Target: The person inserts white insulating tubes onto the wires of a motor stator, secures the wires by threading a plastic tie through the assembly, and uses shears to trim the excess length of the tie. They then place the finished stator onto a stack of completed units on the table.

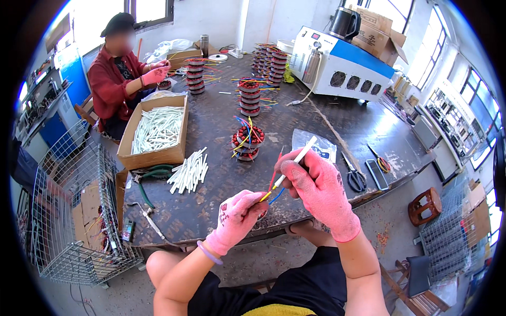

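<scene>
My right hand [322, 194], in a pink glove, pinches a thin white sleeve tube [305, 148] that slants up to the right. The tube's lower end sits at a yellow wire [268, 193]; whether the wire is inside it is too small to tell. The pink-gloved left hand [238, 217] has its fingers closed on that wire lower down. A red wire [272, 179] and a blue wire [278, 196] stick out beside it. Below the left fingers a reddish wound part is mostly hidden. Farther off stand wound motor stators [247, 150] with coloured leads.
Cut sleeves [188, 171] lie left, by a carton of sleeves [126, 150] and green-handled pliers [143, 194]. Scissors [356, 179], a phone [376, 174] and a plastic bag [314, 141] are right. A white-blue machine [342, 68] stands behind. A co-worker [116, 79] sits far left.
</scene>
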The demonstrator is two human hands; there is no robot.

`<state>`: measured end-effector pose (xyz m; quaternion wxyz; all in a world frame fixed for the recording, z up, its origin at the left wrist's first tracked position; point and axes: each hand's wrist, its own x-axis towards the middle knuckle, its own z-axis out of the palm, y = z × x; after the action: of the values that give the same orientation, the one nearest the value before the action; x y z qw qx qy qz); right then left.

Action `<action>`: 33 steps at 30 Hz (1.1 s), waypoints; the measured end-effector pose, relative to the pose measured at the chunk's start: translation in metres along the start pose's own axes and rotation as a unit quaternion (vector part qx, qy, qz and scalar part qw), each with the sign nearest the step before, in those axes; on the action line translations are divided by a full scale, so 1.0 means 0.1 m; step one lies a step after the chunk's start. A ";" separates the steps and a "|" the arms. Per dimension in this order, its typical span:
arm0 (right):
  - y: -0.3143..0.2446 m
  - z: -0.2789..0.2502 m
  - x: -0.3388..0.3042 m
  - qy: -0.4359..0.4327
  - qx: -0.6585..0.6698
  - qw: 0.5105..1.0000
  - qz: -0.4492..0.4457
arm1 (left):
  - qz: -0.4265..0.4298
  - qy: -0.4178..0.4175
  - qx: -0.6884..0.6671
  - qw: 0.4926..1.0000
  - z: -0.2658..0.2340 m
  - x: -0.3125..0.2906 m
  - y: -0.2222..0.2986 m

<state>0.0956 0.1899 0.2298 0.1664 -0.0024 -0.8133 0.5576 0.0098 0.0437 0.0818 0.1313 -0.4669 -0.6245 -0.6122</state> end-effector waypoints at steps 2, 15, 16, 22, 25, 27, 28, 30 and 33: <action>-0.02 -0.02 0.00 -0.010 -0.031 0.999 0.003 | 0.004 0.002 0.002 1.000 0.01 0.01 0.01; 0.46 0.25 -0.13 0.001 -0.206 0.971 -0.122 | -0.193 0.002 -0.266 0.944 0.01 0.02 0.17; 0.52 0.28 -0.14 0.001 -0.217 0.969 -0.117 | -0.167 -0.008 -0.254 0.953 -0.08 0.04 0.17; 1.17 0.51 -0.28 -0.033 -0.230 0.963 -0.133 | -0.030 -0.068 -0.021 0.997 -0.23 0.30 0.22; 1.43 0.58 -0.37 -0.044 -0.338 0.933 -0.114 | -0.089 -0.087 -0.057 0.991 -0.18 0.33 0.27; 1.66 0.62 -0.44 -0.038 -0.349 0.930 -0.112 | -0.087 -0.071 -0.097 0.989 -0.08 0.32 0.24; 1.76 0.63 -0.46 -0.037 -0.354 0.928 -0.111 | -0.097 -0.086 -0.093 0.987 -0.06 0.33 0.29; 1.81 0.67 -0.46 -0.034 -0.339 0.933 -0.116 | -0.066 -0.085 -0.106 0.989 -0.02 0.32 0.30; 1.75 0.58 -0.52 -0.039 -0.296 0.951 -0.084 | -0.104 -0.011 -0.102 0.989 0.06 0.26 0.20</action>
<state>0.0971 0.1938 0.0388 0.1726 0.0385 -0.9450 0.2752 0.0134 0.0562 0.1129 0.0120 -0.4170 -0.6051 -0.6781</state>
